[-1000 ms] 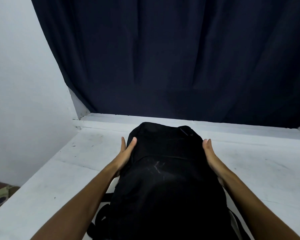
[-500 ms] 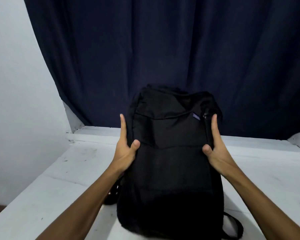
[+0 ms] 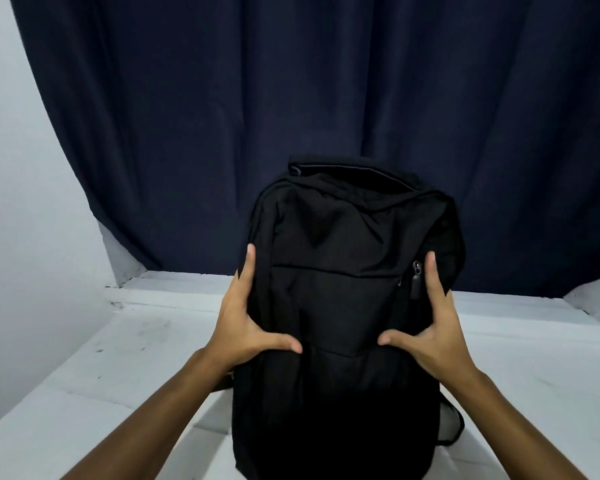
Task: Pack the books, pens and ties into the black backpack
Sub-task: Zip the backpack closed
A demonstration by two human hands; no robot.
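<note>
One black fabric backpack [image 3: 347, 306] stands upright on the white, scuffed tabletop [image 3: 125, 358], its front panel facing the camera, held between both hands. Its contents cannot be seen: the front panel is closed, and the top edge shows only a thin grey line of trim, so whether the main compartment is zipped cannot be told. A dark zipper pull [image 3: 417, 278] hangs at the upper right of the front pocket, just beside the right index finger. A loop of black shoulder strap [image 3: 452, 427] lies on the table at the bag's lower right.

The left hand [image 3: 246, 327] grasps the bag's left side, index finger straight up along the edge and thumb pressed across the front panel. The right hand [image 3: 430, 327] mirrors it on the right side, index finger upright, thumb pointing inward across the front; the remaining fingers of both hands are hidden behind the bag.

Behind the bag hangs a dark navy pleated curtain [image 3: 326, 98], reaching down to the table's far edge. A plain pale wall [image 3: 21, 202] runs along the left.
</note>
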